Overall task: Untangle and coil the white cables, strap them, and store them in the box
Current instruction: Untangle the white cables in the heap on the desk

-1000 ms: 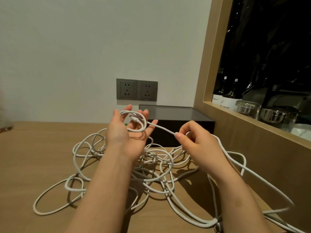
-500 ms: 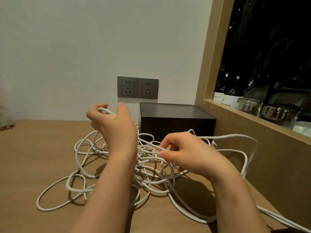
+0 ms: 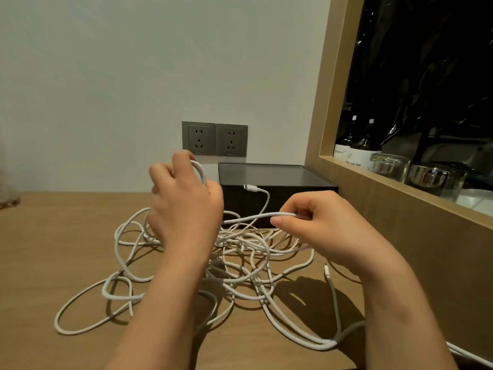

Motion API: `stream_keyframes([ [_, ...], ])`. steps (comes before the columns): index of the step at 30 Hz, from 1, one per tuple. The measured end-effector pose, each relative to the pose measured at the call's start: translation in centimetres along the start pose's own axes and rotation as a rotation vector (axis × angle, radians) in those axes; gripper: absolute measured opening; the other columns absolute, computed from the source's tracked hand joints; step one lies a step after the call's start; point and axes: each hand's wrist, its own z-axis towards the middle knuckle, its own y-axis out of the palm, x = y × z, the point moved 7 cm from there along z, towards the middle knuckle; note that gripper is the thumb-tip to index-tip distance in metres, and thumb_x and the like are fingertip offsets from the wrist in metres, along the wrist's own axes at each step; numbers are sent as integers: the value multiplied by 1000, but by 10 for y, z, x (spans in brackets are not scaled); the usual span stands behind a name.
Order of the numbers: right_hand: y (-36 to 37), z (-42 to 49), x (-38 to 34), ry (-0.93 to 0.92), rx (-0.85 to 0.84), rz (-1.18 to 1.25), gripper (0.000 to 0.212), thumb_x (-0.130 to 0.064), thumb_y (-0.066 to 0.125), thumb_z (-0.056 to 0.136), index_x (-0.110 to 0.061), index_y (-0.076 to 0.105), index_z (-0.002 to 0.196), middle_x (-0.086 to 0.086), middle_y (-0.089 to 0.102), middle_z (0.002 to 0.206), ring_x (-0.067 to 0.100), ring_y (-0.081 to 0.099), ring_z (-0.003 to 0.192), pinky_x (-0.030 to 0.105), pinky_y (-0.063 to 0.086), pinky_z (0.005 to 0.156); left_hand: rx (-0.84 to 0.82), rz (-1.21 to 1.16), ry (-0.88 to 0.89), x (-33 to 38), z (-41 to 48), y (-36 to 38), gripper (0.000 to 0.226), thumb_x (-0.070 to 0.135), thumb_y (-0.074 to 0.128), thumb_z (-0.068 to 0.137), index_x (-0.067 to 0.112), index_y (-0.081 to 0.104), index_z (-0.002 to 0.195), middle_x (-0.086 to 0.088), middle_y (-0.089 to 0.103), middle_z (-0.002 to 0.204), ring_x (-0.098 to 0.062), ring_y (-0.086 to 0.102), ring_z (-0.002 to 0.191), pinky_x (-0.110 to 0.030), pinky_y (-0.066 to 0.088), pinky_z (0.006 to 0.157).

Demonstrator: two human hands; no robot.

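Two grips up above a light wooden desk [image 3: 53,249], both on the thin white cables [image 3: 240,265]. Clasps, in the left grip [image 3: 184,209], a small loop of cable: fingers curled round it, turns of the loop showing over the knuckles, back of the hand to the camera. Pinches, in the right grip [image 3: 317,220], a single strand between thumb and forefinger; stretches level from there leftward and passes behind the left grip. Between the two grips, a white connector plug [image 3: 249,187] in the air in front of a dark rectangular box [image 3: 277,180], its lead curving down to the pinched strand. Below and between both wrists, most of the cable in a loose tangle on the desk, loops spreading toward the near left and near right. A second plug end [image 3: 326,271] on the desk beside the right wrist. Box behind the tangle, against the wall, just beyond the fingertips of both grips. Above it on the wall, two grey sockets [image 3: 214,139]. At right, a wood-framed niche [image 3: 400,193] with dark bottles [image 3: 365,149] and glass jars [image 3: 389,166].
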Motion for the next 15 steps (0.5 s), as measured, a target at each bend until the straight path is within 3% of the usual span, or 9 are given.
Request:
stream_keyframes([
  [2, -4, -3, -2, -24, -9, 62, 7, -31, 59, 88, -34, 63, 84, -12, 59, 69, -1, 58, 66, 13, 47, 57, -58, 43, 25, 0, 2, 5, 36, 30, 48, 90, 21, 37, 124, -12, 39, 116, -26, 46, 86, -34, 36, 62],
  [6, -9, -6, -5, -48, -20, 3, 8, -28, 59, 88, -35, 63, 88, -19, 57, 71, -8, 56, 71, 7, 43, 56, -147, 79, 34, -4, 3, 10, 34, 33, 43, 92, 25, 39, 125, -4, 36, 106, -23, 43, 84, -34, 34, 64],
  [7, -12, -6, -5, -36, 18, -43, 4, -31, 61, 86, -33, 64, 85, -18, 57, 69, -4, 56, 67, 9, 43, 55, -154, 74, 30, -4, 3, 9, 34, 33, 43, 92, 25, 40, 125, -2, 33, 103, -22, 43, 84, -34, 34, 63],
  [10, -22, -5, -11, -36, 226, -127, 27, -46, 64, 77, -23, 60, 65, -9, 55, 58, 6, 53, 58, 22, 45, 53, -132, 22, -1, -3, 4, 3, 34, 31, 43, 92, 24, 42, 124, -1, 34, 101, -22, 44, 81, -29, 31, 58],
  [12, -25, -5, -15, -52, 323, -123, 33, -51, 63, 75, -21, 59, 63, -7, 55, 56, 8, 53, 58, 27, 46, 54, -108, 4, -9, -2, 5, -2, 33, 29, 44, 91, 23, 43, 124, -2, 35, 100, -21, 43, 79, -25, 24, 51],
  [15, -21, -4, -13, -51, 231, -25, 18, -43, 62, 81, -26, 61, 73, -10, 57, 64, 7, 55, 64, 18, 45, 54, -91, -4, -23, -5, 8, -7, 34, 28, 45, 91, 22, 44, 124, -2, 35, 100, -19, 40, 77, -25, 22, 49],
])
